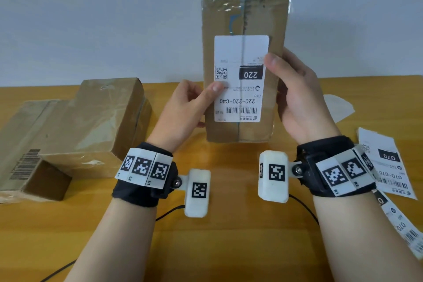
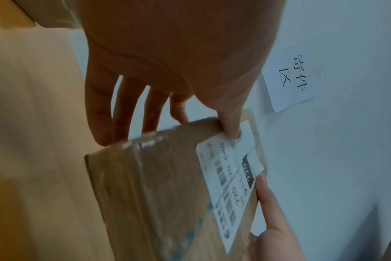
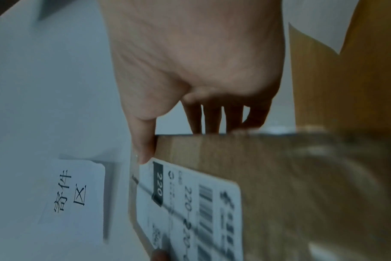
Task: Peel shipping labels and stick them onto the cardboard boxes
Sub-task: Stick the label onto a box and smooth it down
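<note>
I hold a tall cardboard box [image 1: 242,18] upright above the wooden table [image 1: 231,242], between both hands. A white shipping label [image 1: 240,80] marked 220 lies flat on its front face. My left hand [image 1: 194,103] grips the box's left edge, thumb tip on the label's left margin and fingers behind. My right hand [image 1: 295,94] grips the right edge, thumb on the label's right margin. The left wrist view shows the box [image 2: 156,185], the label [image 2: 230,176] and both thumbs on it. The right wrist view shows the label [image 3: 190,203] on the box [image 3: 301,176].
Two more cardboard boxes lie at the left, one taped [image 1: 96,126] and one with a barcode [image 1: 29,151]. A strip of unpeeled labels [image 1: 386,162] trails off the right. A loose backing sheet [image 1: 338,108] lies behind my right hand. A paper sign [image 2: 288,77] hangs on the wall.
</note>
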